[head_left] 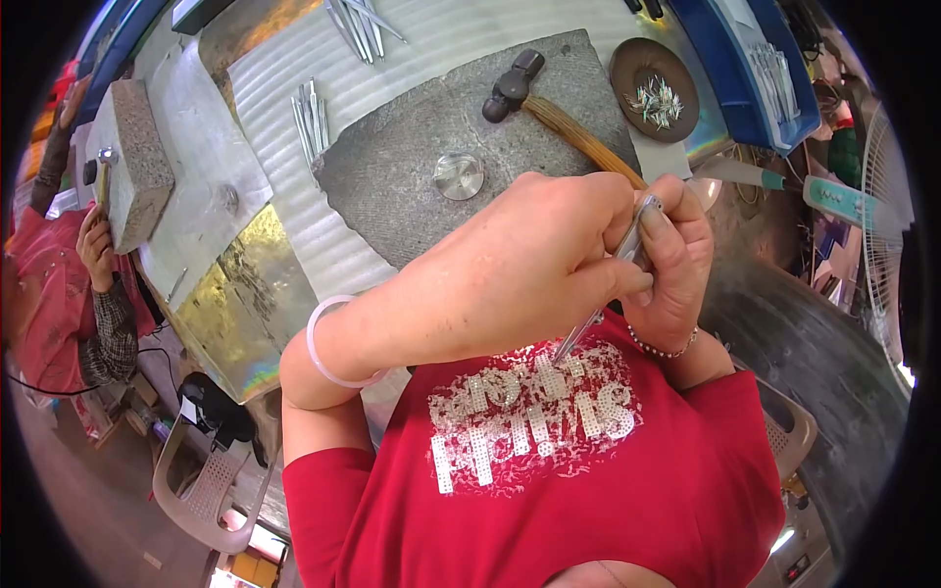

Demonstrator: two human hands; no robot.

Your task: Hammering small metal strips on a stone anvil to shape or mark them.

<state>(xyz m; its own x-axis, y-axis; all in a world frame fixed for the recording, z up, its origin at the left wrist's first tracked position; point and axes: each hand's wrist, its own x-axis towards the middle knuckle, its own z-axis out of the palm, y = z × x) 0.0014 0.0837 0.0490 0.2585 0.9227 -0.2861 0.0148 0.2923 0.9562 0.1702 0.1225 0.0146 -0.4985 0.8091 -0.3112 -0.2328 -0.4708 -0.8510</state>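
My left hand, with a pale bangle on its wrist, is closed round a slim silver metal tool that looks like tweezers. The tool slants down toward my red shirt, its thin end lowest. My right hand, wearing a beaded bracelet, is pinched at the tool's upper end; its thumb and fingertips press there. Whatever small thing may be between those fingertips is hidden. Beyond my hands, a round silver disc lies on the grey stone slab. A hammer rests there too, its wooden handle passing behind my hands.
A brown dish of small silvery pieces stands at the far right, near a blue bin. Metal rods lie on white foam. A fan is at right. At left, another person's hand holds a hammer by a stone block.
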